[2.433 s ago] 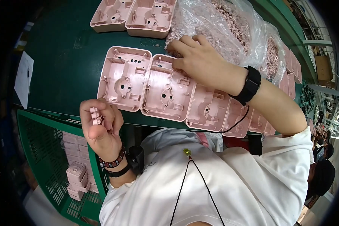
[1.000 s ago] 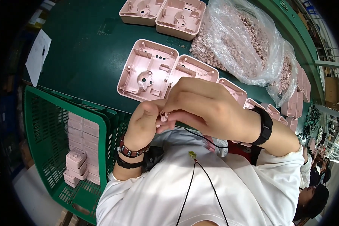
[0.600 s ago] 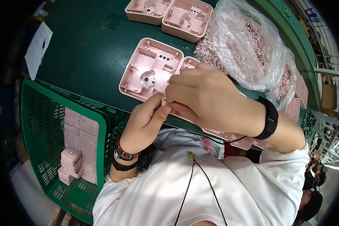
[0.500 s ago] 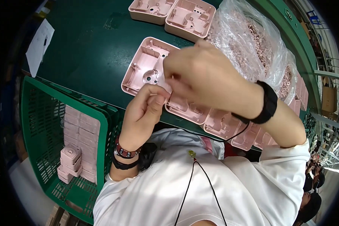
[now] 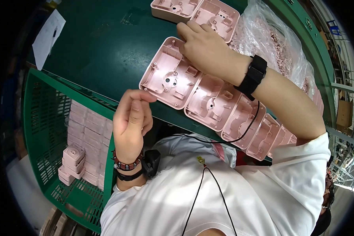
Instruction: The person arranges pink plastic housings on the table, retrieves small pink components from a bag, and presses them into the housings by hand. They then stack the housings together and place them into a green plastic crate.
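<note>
My left hand [image 5: 132, 120] is beside the near left corner of an open pink plastic housing [image 5: 155, 80]. Its index finger stretches to the housing's edge, the other fingers bend loosely, and I see nothing held. Over the far right corner of that housing, my right hand [image 5: 204, 45] has its fingers bent. Their tips are partly hidden, as is anything between them. Inside the housing are posts, ribs and a round raised seat with holes. A second pink housing [image 5: 200, 114] stands against its right side, partly under my right forearm.
More pink housings [image 5: 259, 139] continue the row to the right, and two [image 5: 175, 13] stand at the back. A clear bag [image 5: 263, 35] of small pink parts lies back right. At left are a green crate [image 5: 67, 210] with pink pieces and a paper sheet [image 5: 45, 37] with a pen.
My hands have parted. The right has moved away from me to the housing's far corner, and the left has drawn back to its near corner, its pinch loosened. The view has shifted slightly.
</note>
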Action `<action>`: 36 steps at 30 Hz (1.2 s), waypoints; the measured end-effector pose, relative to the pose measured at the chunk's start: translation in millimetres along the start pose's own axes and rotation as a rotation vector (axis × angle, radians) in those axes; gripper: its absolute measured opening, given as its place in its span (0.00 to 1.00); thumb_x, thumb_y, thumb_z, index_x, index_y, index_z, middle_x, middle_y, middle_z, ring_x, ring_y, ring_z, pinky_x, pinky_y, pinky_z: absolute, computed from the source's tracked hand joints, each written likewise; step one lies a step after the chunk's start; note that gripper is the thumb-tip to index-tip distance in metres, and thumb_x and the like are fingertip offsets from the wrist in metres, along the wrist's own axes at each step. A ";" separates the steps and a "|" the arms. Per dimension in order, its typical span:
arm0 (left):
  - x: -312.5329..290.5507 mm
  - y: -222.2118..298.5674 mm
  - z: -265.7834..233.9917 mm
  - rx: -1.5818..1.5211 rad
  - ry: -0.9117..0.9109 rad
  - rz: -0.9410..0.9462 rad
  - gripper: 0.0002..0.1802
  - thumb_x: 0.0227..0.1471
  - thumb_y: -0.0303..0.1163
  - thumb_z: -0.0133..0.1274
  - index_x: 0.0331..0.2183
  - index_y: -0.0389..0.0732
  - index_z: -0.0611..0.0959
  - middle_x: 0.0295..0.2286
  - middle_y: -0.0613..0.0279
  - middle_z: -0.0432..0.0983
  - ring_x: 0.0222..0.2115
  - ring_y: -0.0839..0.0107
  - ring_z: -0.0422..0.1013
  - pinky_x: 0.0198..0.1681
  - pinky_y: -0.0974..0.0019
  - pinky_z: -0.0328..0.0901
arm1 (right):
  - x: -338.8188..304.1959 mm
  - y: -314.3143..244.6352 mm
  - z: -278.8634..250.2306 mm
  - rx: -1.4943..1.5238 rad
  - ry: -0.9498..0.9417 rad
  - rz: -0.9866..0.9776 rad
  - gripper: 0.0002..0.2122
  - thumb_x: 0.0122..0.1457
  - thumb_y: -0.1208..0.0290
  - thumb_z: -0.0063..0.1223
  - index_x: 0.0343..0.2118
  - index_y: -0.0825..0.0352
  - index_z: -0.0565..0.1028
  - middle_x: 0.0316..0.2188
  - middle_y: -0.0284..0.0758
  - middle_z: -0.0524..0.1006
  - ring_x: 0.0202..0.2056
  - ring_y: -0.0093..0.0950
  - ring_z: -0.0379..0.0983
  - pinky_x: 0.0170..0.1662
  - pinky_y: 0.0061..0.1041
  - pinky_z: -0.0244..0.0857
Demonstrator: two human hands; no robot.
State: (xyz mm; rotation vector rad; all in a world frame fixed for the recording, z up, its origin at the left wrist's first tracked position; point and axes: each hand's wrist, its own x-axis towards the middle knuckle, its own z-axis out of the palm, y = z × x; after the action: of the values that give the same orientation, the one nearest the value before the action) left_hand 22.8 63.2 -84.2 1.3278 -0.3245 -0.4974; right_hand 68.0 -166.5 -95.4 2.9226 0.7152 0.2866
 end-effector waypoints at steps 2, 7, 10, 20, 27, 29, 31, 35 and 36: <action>-0.3 -1.7 0.6 -0.039 0.039 0.003 0.19 0.59 0.43 0.35 0.35 0.36 0.69 0.14 0.73 0.54 0.12 0.86 0.47 0.13 0.81 0.43 | -2.4 2.6 -3.9 0.028 -0.039 0.005 0.05 0.44 0.73 0.51 0.24 0.64 0.77 0.37 0.34 0.68 0.43 0.28 0.63 0.42 0.27 0.59; 1.8 -0.2 5.5 -0.148 0.079 -0.017 0.22 0.59 0.46 0.30 0.38 0.36 0.67 0.15 0.70 0.55 0.12 0.85 0.48 0.14 0.80 0.44 | -12.9 14.4 -20.3 0.218 -0.027 0.062 0.04 0.45 0.75 0.53 0.26 0.64 0.77 0.39 0.35 0.68 0.45 0.32 0.62 0.45 0.28 0.59; 3.6 -2.3 10.7 -0.220 0.056 -0.039 0.24 0.59 0.48 0.28 0.40 0.36 0.66 0.16 0.69 0.57 0.12 0.84 0.49 0.14 0.81 0.45 | -19.3 11.0 -31.1 0.390 0.088 0.122 0.06 0.44 0.77 0.54 0.28 0.65 0.76 0.37 0.35 0.68 0.43 0.34 0.63 0.46 0.29 0.58; 18.5 -1.1 48.0 -0.324 -0.059 -0.207 0.42 0.51 0.65 0.22 0.52 0.38 0.57 0.41 0.50 0.68 0.21 0.79 0.60 0.18 0.78 0.51 | -53.7 -55.7 -88.4 0.675 0.177 0.129 0.09 0.41 0.70 0.58 0.28 0.63 0.74 0.29 0.30 0.68 0.36 0.28 0.64 0.36 0.26 0.55; 15.7 -1.3 63.9 -0.494 -0.163 -0.202 0.45 0.49 0.67 0.25 0.53 0.36 0.53 0.40 0.56 0.67 0.22 0.80 0.59 0.19 0.78 0.51 | -70.1 -45.2 -83.3 0.675 0.050 0.047 0.09 0.42 0.70 0.58 0.29 0.62 0.74 0.27 0.27 0.70 0.31 0.27 0.65 0.33 0.25 0.54; 16.6 -2.0 61.9 -0.524 -0.233 -0.182 0.45 0.50 0.66 0.27 0.54 0.36 0.50 0.41 0.53 0.68 0.24 0.79 0.61 0.20 0.77 0.53 | -76.6 -43.0 -75.6 0.784 0.188 0.109 0.09 0.43 0.72 0.58 0.29 0.63 0.74 0.26 0.28 0.70 0.30 0.28 0.66 0.34 0.26 0.57; 17.1 -2.2 60.3 -0.274 -0.208 -0.134 0.37 0.52 0.57 0.37 0.52 0.36 0.56 0.38 0.57 0.69 0.22 0.81 0.60 0.20 0.78 0.53 | -80.9 -39.6 -75.3 0.837 0.259 0.135 0.08 0.43 0.73 0.58 0.29 0.63 0.73 0.26 0.29 0.70 0.30 0.28 0.67 0.34 0.26 0.58; 17.9 0.1 66.6 -0.092 -0.219 -0.140 0.26 0.50 0.39 0.50 0.47 0.36 0.64 0.33 0.63 0.69 0.20 0.85 0.58 0.20 0.80 0.52 | -85.4 -31.3 -81.0 1.139 0.259 0.349 0.08 0.43 0.79 0.57 0.29 0.66 0.73 0.26 0.31 0.70 0.31 0.30 0.67 0.35 0.25 0.61; 18.1 1.2 69.1 -0.064 -0.239 -0.159 0.23 0.49 0.32 0.54 0.45 0.35 0.67 0.31 0.65 0.69 0.19 0.86 0.57 0.21 0.81 0.52 | -86.6 -30.9 -83.7 1.121 0.242 0.336 0.08 0.43 0.80 0.56 0.29 0.66 0.73 0.27 0.32 0.70 0.31 0.30 0.67 0.35 0.25 0.61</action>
State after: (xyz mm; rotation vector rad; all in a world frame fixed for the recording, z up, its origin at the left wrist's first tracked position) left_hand 4.0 -4.0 -68.9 1.2399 -0.3980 -0.7974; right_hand -38.7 -173.8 -32.2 4.1510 0.4810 0.3539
